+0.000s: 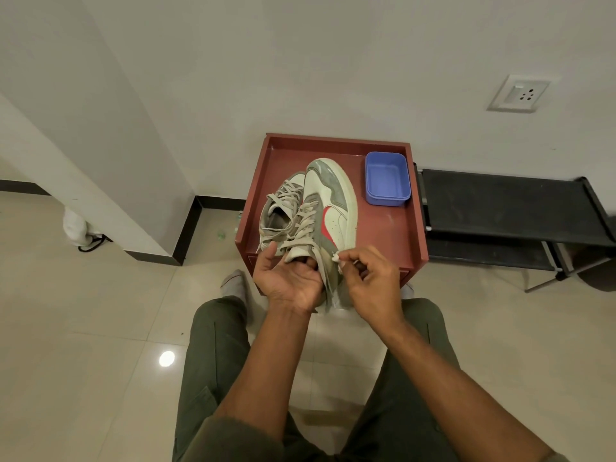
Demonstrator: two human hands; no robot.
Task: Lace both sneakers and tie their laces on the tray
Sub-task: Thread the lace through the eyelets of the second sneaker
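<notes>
Two white and grey sneakers sit on a red-brown tray (pixel 393 228). The right sneaker (pixel 333 201), with a red swoosh, is tipped on its side with its toe pointing away. The left sneaker (pixel 281 208) lies beside it, laced, its opening facing me. My left hand (pixel 290 278) grips the heel and tongue end of the right sneaker from below. My right hand (pixel 370 278) pinches a beige lace end (pixel 336 260) at that sneaker's collar. Loose lace hangs down between my hands.
A blue plastic tub (pixel 386 178) stands at the tray's back right corner. A black low rack (pixel 506 211) is to the right, against the wall. My knees are under the tray's front edge, and a socked foot (pixel 235 285) rests on the tiled floor.
</notes>
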